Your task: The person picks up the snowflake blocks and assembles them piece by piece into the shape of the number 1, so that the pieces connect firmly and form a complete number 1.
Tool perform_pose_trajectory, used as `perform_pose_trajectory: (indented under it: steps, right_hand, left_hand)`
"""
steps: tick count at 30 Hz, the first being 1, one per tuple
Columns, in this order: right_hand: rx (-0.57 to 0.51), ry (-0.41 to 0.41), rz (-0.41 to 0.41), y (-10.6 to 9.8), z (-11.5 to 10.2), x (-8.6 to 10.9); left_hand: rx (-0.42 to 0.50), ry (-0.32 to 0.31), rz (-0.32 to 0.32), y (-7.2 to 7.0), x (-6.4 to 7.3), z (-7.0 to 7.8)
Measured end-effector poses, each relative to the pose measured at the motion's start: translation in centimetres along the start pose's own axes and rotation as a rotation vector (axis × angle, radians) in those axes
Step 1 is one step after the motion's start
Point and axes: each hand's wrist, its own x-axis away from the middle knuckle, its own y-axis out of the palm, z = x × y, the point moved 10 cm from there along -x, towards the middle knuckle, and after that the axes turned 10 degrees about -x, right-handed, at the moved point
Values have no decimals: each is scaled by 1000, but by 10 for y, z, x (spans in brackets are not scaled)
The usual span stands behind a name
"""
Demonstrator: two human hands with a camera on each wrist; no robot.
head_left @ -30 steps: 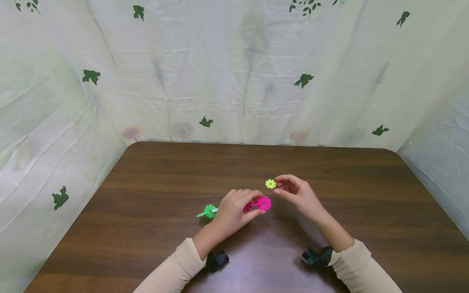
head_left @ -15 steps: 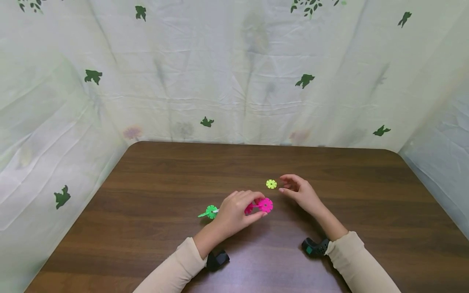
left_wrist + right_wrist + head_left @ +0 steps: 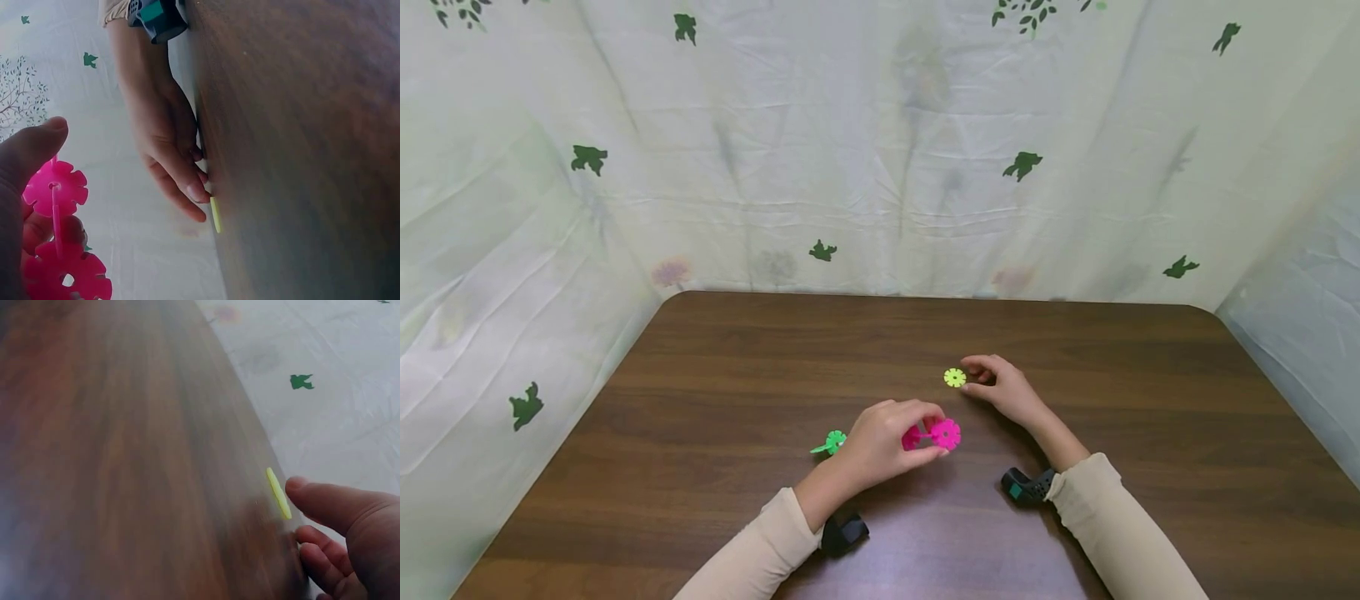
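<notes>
My left hand [image 3: 876, 442] grips a linked chain of notched plastic discs between thumb and fingers. Pink discs [image 3: 946, 434] stick out past the fingertips, and a green disc [image 3: 835, 442] with another green piece shows on the other side of the hand. The palm hides the middle of the chain. In the left wrist view, a thin pink link joins two pink discs [image 3: 67, 275]. A loose yellow notched disc [image 3: 955, 377] lies flat on the table. My right hand [image 3: 1006, 387] is beside its right edge, thumb and fingers apart; whether they touch it I cannot tell.
The brown wooden table [image 3: 760, 350] has rounded far corners. Behind it and at the sides hangs a pale curtain [image 3: 880, 167] with green leaf prints. Black wrist cameras [image 3: 844, 535] sit below both wrists.
My left hand has lowered slightly toward me with the chain. The right hand drew back from the yellow disc, then came in close again. The disc stays in place.
</notes>
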Motion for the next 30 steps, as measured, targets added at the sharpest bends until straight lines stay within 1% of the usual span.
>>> perform_pose_trajectory:
  steps: [3,6,12,15,20,26,30]
  right_hand:
    - [69,-3,8,1,0,-3]
    - [110,6,9,3,1,-6]
    - [122,42,1,5,4,-10]
    - [112,58,9,4,4,-11]
    - [33,64,38,1,2,-8]
    - [-152,50,80,-9,-1,-3]
    - [-262,77,100,-17,-2,2]
  left_hand:
    - [13,8,-12,1,0,1]
    - [24,17,-19,1,0,2]
    - [43,33,-25,2,0,5]
    - [38,50,-22,2,1,6]
    - [34,53,-20,3,1,5]
    - [35,33,-23,3,1,3]
    - [32,23,-22,4,1,1]
